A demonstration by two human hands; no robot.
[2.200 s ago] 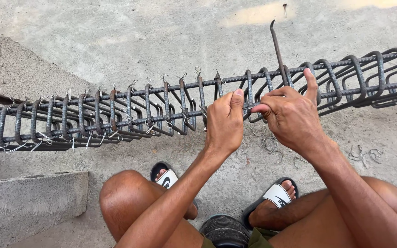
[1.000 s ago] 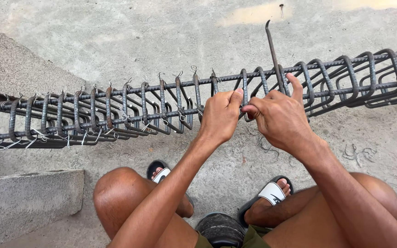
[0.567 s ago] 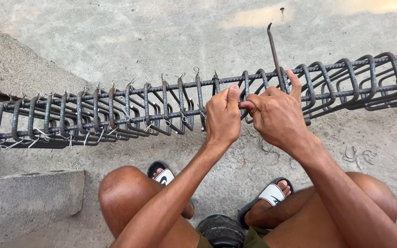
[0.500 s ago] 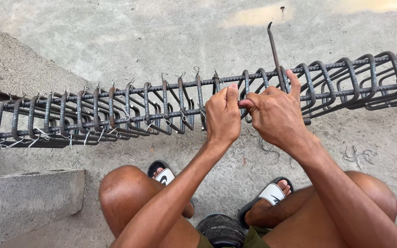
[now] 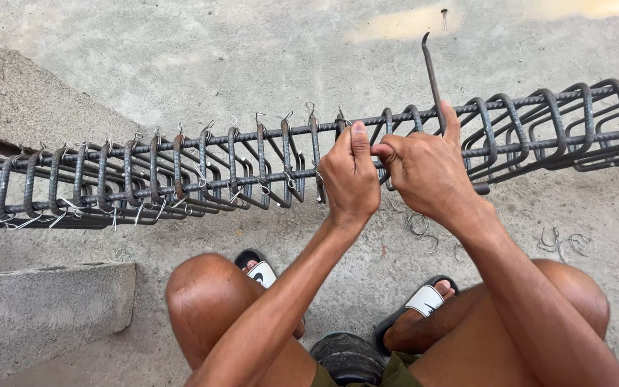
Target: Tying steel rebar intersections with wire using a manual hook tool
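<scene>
A long rebar cage (image 5: 180,179) of dark stirrups tied with thin wire lies across the concrete floor in front of me. My left hand (image 5: 350,177) is closed at a stirrup near the cage's middle, thumb up, pinching a thin tie wire against the bar. My right hand (image 5: 424,168) touches it from the right, fingers curled around a slim metal hook tool (image 5: 432,79) whose shaft sticks up past the top bar. The wire itself is mostly hidden between my fingers.
Concrete blocks (image 5: 34,100) support the cage at the left, with another block (image 5: 44,315) near my left knee. Loose wire pieces (image 5: 417,226) lie on the floor under the cage. My knees and sandalled feet (image 5: 424,301) are below.
Both hands stayed pressed together at the same stirrup. The hook tool's shaft has tilted slightly, and my view shifted a little.
</scene>
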